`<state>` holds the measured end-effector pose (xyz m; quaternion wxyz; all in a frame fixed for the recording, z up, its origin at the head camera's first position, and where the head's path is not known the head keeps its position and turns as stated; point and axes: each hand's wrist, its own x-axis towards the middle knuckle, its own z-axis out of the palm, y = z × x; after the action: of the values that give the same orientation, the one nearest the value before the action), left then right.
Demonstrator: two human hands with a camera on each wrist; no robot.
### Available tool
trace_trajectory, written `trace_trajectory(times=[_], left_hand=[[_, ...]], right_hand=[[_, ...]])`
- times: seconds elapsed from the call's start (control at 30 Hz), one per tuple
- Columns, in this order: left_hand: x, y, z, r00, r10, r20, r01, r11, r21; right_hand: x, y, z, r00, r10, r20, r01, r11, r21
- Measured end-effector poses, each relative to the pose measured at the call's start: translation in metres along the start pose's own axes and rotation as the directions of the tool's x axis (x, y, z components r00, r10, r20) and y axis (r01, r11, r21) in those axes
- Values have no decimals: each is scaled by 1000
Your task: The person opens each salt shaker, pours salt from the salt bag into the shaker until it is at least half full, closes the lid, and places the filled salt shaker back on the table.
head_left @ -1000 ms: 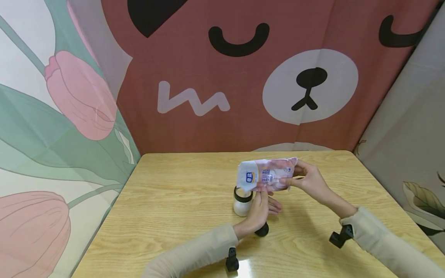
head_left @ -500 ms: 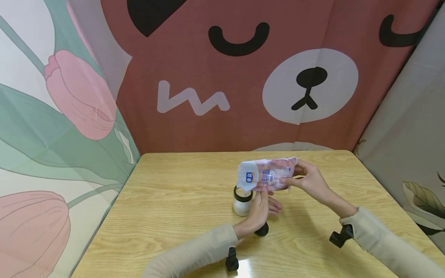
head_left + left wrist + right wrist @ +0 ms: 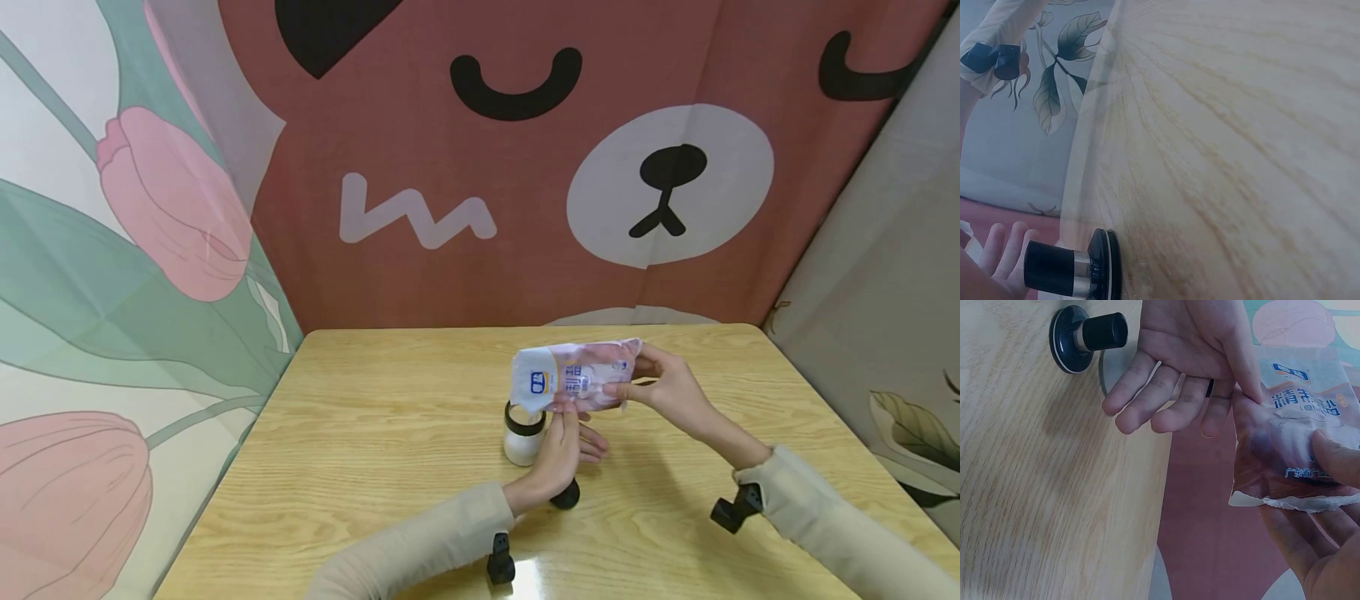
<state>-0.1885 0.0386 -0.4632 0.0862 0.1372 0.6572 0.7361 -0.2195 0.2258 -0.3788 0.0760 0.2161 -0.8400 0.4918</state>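
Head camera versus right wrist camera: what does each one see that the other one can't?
Only the head camera shows the bear's nose, the left sleeve and the right sleeve.

Only the right wrist camera shows the whole black lid-like thing; it's partly hidden in the head view.

Both show the bag, the left hand, the right hand and the table.

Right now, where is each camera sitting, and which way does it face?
Head: worn on the head, looking forward and down at the table, jar and packet; left hand, right hand and both sleeves show.
Left wrist: worn there, facing right across the table toward the leaf-print curtain; the black knobbed piece, part of the left hand and the right sleeve show.
Right wrist: worn there, facing left at the packet; both hands show.
Shared: head and right wrist both show the packet and both hands.
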Motion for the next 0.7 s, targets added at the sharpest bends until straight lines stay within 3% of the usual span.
trace_trajectory(times=[0.7], left_hand=[[1,1,-1,1000,4,20,-4,1000,1]], right_hand=[[2,0,-1,1000,-13,-6,13,1000,-18]])
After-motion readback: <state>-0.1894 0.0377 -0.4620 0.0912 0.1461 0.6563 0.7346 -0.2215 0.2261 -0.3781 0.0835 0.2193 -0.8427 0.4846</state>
